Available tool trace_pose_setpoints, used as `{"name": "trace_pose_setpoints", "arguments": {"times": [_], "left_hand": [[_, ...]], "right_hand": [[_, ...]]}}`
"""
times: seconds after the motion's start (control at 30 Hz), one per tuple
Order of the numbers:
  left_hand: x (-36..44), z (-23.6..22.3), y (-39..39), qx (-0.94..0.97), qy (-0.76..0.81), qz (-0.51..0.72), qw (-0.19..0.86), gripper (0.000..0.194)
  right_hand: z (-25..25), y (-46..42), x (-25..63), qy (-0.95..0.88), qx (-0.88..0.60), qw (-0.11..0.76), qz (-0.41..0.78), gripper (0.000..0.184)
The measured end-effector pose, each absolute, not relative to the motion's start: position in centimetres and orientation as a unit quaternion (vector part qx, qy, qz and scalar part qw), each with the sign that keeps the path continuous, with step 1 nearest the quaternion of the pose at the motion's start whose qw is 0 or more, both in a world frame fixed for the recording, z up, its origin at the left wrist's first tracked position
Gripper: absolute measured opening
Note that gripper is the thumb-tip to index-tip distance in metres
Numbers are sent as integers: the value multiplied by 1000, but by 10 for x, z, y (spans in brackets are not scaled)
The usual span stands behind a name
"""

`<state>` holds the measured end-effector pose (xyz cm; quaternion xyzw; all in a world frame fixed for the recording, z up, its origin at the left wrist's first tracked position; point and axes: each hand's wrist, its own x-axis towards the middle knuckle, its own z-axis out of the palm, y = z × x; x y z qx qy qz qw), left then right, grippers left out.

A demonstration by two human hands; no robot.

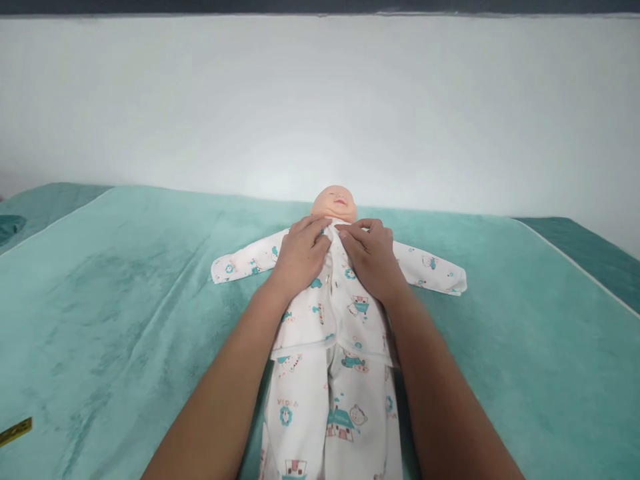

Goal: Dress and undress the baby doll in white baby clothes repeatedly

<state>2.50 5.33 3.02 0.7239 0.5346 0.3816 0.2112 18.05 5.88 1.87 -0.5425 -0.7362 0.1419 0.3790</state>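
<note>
A baby doll [334, 199] lies on its back with its head at the far end. It wears a white long-sleeved baby shirt [320, 317] printed with small teal and pink pictures, and matching baby pants [300, 413]. Both sleeves stretch out sideways. My left hand [304, 252] pinches the left front edge of the shirt just under the doll's chin. Facing it, my right hand [369, 250] grips the right front edge near the collar. Below my hands the two front edges lie side by side down the chest. My fingers partly hide the collar.
A teal blanket [125, 300] covers the surface under the doll, with darker teal cloth [590, 247] beyond its light edging. A white wall [320, 100] rises right behind the doll's head. At the lower left lies a yellow and black strip [16, 431].
</note>
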Motion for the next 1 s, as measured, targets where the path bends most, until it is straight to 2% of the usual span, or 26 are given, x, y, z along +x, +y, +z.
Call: {"name": "trace_pose_setpoints", "arguments": {"times": [0.17,0.33,0.4,0.53,0.67,0.8,0.87,0.93,1.0], "left_hand": [[25,31,54,721,522,397,222,43],[21,43,44,687,498,449,281,33],[19,50,37,669,504,452,308,28],[18,60,28,689,497,418,321,27],[19,61,30,718,505,386,284,27],[19,53,27,701,523,405,268,24],[18,48,21,696,518,422,262,24],[17,43,15,693,512,439,256,24],[16,40,11,692,508,447,250,24]], "right_hand": [[18,58,181,-740,-541,367,155,34],[33,49,186,-659,-545,452,253,26],[42,44,189,-625,-560,460,292,24],[58,33,193,-625,-573,419,325,27],[67,23,194,-680,-561,318,349,35],[74,15,194,-722,-550,248,340,39],[74,15,192,-724,-546,249,340,32],[72,18,190,-713,-550,279,334,22],[68,21,186,-698,-557,313,323,20]]}}
